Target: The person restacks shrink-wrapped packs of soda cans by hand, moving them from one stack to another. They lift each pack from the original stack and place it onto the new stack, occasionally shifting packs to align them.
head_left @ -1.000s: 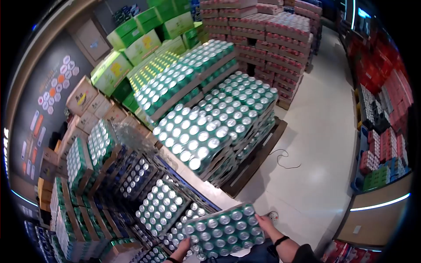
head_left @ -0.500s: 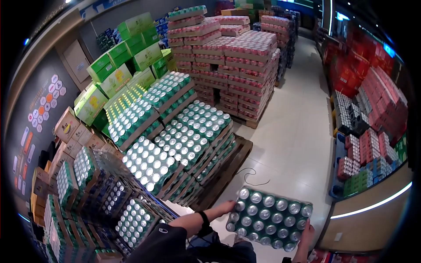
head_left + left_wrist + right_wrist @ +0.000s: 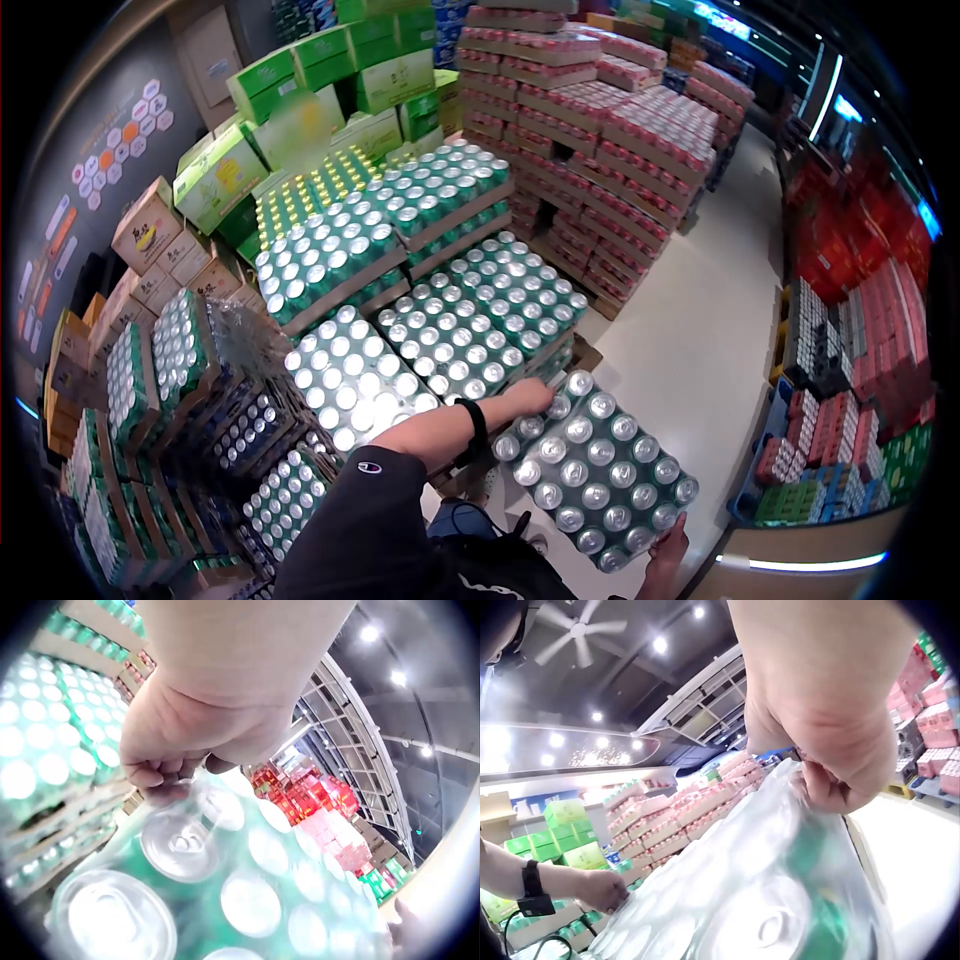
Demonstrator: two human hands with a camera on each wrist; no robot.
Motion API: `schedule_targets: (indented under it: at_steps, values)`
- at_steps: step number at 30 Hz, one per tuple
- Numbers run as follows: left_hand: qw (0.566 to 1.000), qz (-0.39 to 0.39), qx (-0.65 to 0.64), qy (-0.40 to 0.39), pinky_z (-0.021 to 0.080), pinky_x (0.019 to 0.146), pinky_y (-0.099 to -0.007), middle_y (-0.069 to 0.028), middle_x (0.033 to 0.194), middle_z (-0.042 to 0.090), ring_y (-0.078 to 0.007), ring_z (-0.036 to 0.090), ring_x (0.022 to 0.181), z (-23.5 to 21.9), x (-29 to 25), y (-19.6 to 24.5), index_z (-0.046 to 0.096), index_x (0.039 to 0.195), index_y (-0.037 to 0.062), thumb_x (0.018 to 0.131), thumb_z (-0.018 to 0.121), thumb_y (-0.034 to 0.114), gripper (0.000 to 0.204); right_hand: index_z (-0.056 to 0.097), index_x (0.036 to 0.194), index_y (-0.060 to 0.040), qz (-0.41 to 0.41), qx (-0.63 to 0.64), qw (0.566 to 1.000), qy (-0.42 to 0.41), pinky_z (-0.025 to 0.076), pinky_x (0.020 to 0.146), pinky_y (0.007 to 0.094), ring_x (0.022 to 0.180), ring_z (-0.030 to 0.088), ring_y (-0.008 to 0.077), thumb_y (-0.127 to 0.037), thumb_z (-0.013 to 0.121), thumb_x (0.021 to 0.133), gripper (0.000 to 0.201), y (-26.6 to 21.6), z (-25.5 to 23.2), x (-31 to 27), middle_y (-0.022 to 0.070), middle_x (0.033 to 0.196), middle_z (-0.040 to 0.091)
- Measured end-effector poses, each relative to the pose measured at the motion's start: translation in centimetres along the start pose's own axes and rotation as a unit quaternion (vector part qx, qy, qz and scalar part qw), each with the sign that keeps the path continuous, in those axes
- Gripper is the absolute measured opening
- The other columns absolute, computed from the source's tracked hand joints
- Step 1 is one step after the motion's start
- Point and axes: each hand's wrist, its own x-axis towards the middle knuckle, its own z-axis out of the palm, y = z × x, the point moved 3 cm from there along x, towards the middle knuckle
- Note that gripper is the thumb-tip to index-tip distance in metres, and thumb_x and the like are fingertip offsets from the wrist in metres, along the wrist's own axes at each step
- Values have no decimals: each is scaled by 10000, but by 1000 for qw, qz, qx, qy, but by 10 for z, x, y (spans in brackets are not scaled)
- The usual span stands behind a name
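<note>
Since half a second ago, the flat pack of green cans with silver tops, wrapped in clear plastic [image 3: 592, 475], has turned, and the left arm now reaches farther forward. Seen from the head, the pack is between the person's two hands, in front of their body. The left hand [image 3: 528, 398] holds its far left corner, and the right hand [image 3: 672, 545] holds its near right edge. A black band [image 3: 478, 428] goes round the left wrist, below a dark sleeve [image 3: 350, 510]. Just past the left hand is a big stack of green cans with silver tops in brown trays [image 3: 455, 320]. Behind it are shiny green cardboard boxes [image 3: 395, 80] and a tall pile of pink-red cans in brown trays [image 3: 600, 140]. The floor [image 3: 665, 345] is pale and smooth.

In the left wrist view, the left fingers are bent tight, gripping the clear plastic at the pack's edge. Two can tops with pull tabs are close below. Far off is a heap of bright red boxes [image 3: 307, 793].

In the right wrist view, the right fingers curl over the pack's edge and hold on. Across the pack, the left hand grips the other side. Up high is a white ceiling fan [image 3: 578, 630].
</note>
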Motion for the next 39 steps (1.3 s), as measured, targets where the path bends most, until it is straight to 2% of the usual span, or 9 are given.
schedule_targets:
  at_steps: [1,2,10,11,15,16,19,32,39]
  values:
    - [992,84,96,8,465,823,-467,-238,985,628,-394,601,929,-44,-14,6,655,949,17,845,408,289,382,514,703,-92,-13,9,1000,-22,240,337,213,415,377,57,-504,450,911,466,-10,31,0,-32,545,419]
    - [997,5,-19,71,487,767,-471,-235,951,633,-383,616,892,-49,17,-25,655,913,15,817,443,224,313,533,736,-83,-24,17,999,-43,245,341,211,426,381,53,-483,453,916,446,-20,63,-1,-32,554,431]
    - [946,96,298,88,514,727,-435,-197,886,655,-353,638,846,-214,92,-157,687,830,28,730,536,176,234,574,887,-59,-39,23,963,-264,345,452,215,555,488,73,-413,445,949,382,-61,273,3,-4,690,557]
    - [985,-31,103,135,504,746,-439,-193,922,654,-356,632,864,-233,103,-182,691,837,32,724,537,188,247,559,900,-70,-21,-2,961,-275,353,465,225,552,490,90,-424,433,951,380,-57,296,3,-3,691,550]
    - [961,-191,40,198,500,771,-412,-177,976,652,-327,628,908,-313,82,-215,694,840,26,757,522,204,261,551,979,-73,57,19,924,-377,411,554,263,672,545,99,-382,468,946,322,-44,390,-15,11,814,592]
    - [969,-197,58,139,500,781,-416,-177,988,651,-325,626,916,-330,57,-205,688,876,21,781,506,190,266,544,999,-75,77,31,910,-407,421,574,270,699,557,110,-376,477,943,314,-31,410,-14,18,837,595]
    - [929,-120,58,344,488,793,-447,-193,942,647,-344,618,896,-335,25,-214,653,871,11,786,507,203,256,534,980,-85,143,-4,887,-439,439,595,287,698,572,150,-321,519,930,242,-2,467,-12,26,800,573]
    - [865,-313,13,392,453,879,-408,-156,1129,559,-343,539,1021,-85,-254,-213,611,990,33,769,565,171,264,522,969,-102,153,-198,801,-545,472,663,315,842,582,160,-345,554,906,253,13,464,45,28,933,598]
    - [797,-561,-109,194,460,862,-423,-156,1150,562,-334,543,1050,96,-352,-131,618,1056,77,791,551,274,337,481,1031,-108,146,-263,687,-661,470,624,293,807,601,192,-337,595,879,298,1,457,53,56,959,579]
